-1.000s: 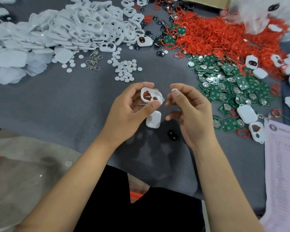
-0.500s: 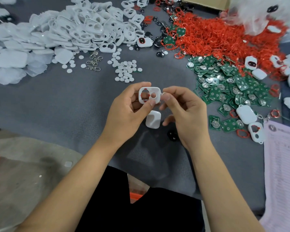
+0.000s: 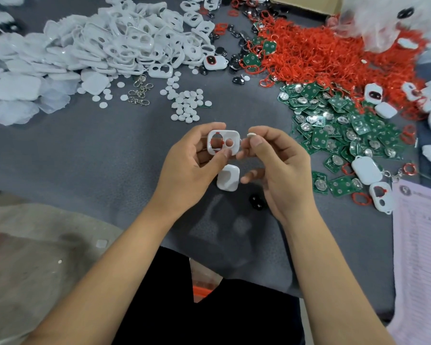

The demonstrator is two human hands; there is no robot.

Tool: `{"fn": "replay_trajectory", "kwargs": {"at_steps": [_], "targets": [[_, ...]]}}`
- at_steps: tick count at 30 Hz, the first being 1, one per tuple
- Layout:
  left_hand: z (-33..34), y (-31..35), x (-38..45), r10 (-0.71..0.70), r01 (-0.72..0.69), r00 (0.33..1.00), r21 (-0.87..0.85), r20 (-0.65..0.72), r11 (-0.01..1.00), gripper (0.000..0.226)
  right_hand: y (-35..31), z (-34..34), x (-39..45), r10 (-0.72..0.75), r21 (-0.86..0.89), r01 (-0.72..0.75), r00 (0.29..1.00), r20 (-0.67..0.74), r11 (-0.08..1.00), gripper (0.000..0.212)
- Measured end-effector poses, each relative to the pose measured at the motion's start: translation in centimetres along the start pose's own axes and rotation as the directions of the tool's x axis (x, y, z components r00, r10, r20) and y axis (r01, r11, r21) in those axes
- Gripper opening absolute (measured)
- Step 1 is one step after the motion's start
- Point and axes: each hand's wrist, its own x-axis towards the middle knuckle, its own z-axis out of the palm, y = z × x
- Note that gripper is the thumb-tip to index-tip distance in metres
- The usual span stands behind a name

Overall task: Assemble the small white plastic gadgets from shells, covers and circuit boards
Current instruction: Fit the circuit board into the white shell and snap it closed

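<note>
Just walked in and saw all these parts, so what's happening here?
A person is assembling small gadgets at a grey table. The left hand holds a white cover with two holes; the right hand pinches a small white disc beside it. A closed white shell lies below, with green circuit boards piled to the right.

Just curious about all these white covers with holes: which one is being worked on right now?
The cover held up by the left hand, with a red ring in its larger hole. The others lie on the table.
</note>
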Motion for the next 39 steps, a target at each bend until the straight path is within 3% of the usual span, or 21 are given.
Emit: {"fn": "replay_trajectory", "kwargs": {"at_steps": [3,8,13,18,26,35,39], "targets": [[0.0,-0.1,0.0,0.003,-0.003,1.0,0.012,-0.002,1.0,0.037,0.1,0.0,0.0,-0.024,-0.061,0.024,1.0,-0.003,0.998,0.012],[0.0,-0.4,0.1,-0.013,0.013,1.0,0.027,-0.014,1.0,0.03,0.8,0.2,0.0,-0.169,-0.367,0.155,0.986,-0.004,0.917,0.011],[0.0,-0.4,0.1,-0.029,0.031,0.999,0.072,-0.021,0.997,0.016,0.9,0.3,-0.1,-0.206,-0.469,0.165,0.978,-0.038,0.868,0.007],[0.1,-0.1,0.0,-0.044,0.044,0.999,0.093,0.0,0.995,0.012,1.0,0.5,-0.2,-0.324,-0.649,0.247,0.946,0.0,0.72,0.007],[0.3,0.4,0.0,-0.035,0.031,0.999,0.159,0.022,0.987,0.011,1.3,0.9,-0.3,-0.342,-0.709,0.236,0.94,-0.008,0.665,0.009],[0.3,0.6,-0.2,0.0,-0.006,0.999,0.161,0.038,0.987,0.013,1.4,1.3,-0.4,-0.299,-0.709,0.156,0.951,-0.081,0.687,0.004],[0.2,0.3,-0.1,0.01,-0.016,1.0,0.2,0.029,0.98,0.012,1.5,1.2,-0.5,-0.292,-0.726,0.127,0.951,-0.105,0.676,0.017]]}}
